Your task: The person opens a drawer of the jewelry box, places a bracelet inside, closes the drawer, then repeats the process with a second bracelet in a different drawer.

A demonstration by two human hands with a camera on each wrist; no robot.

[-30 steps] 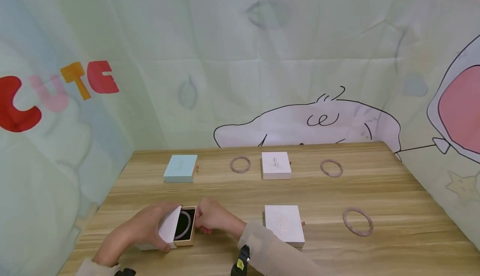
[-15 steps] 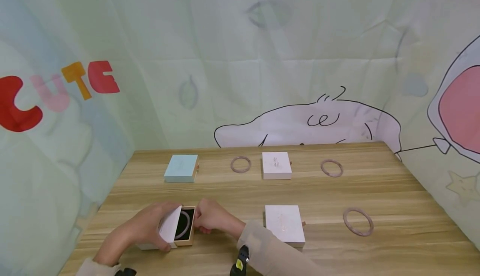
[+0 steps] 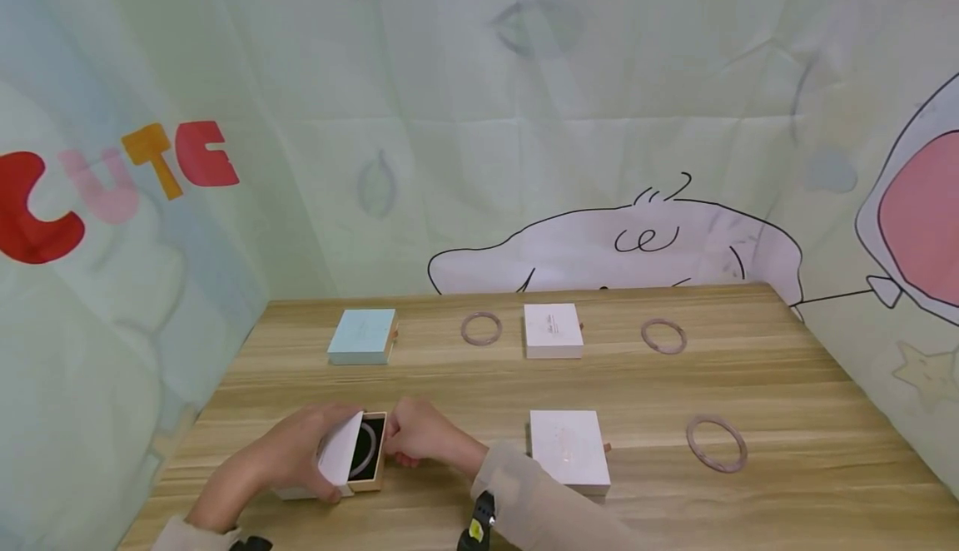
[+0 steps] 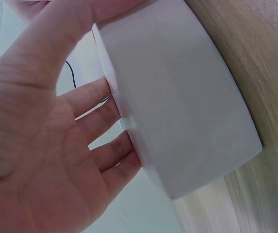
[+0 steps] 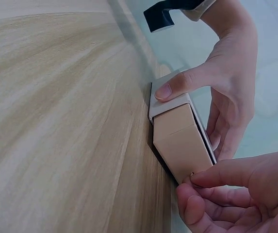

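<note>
My left hand (image 3: 295, 451) grips the white sleeve (image 3: 341, 449) of a jewelry box, thumb along the near side and fingers on the far side. In the left wrist view the sleeve's plain white side (image 4: 177, 97) fills the middle. From its right end a tan drawer (image 5: 180, 145) sticks out partway. The drawer is lined in black and holds a greyish-mauve bangle (image 3: 374, 444), its left part hidden under the sleeve. At the drawer's outer end my right hand (image 3: 425, 432) pinches a small pull tab between thumb and forefinger, the tab mostly covered by the fingertips.
A light blue box (image 3: 362, 335) lies at the back left. Two white boxes, one at the back (image 3: 551, 328) and one nearer (image 3: 567, 449), lie to the right. Bangles lie at the back (image 3: 464, 336), back right (image 3: 683, 338) and front right (image 3: 742, 449) of the wooden table (image 3: 464, 380).
The drawer has slid slightly left, further into the sleeve, and my right hand has shifted left with it. My left hand keeps its place on the sleeve.
</note>
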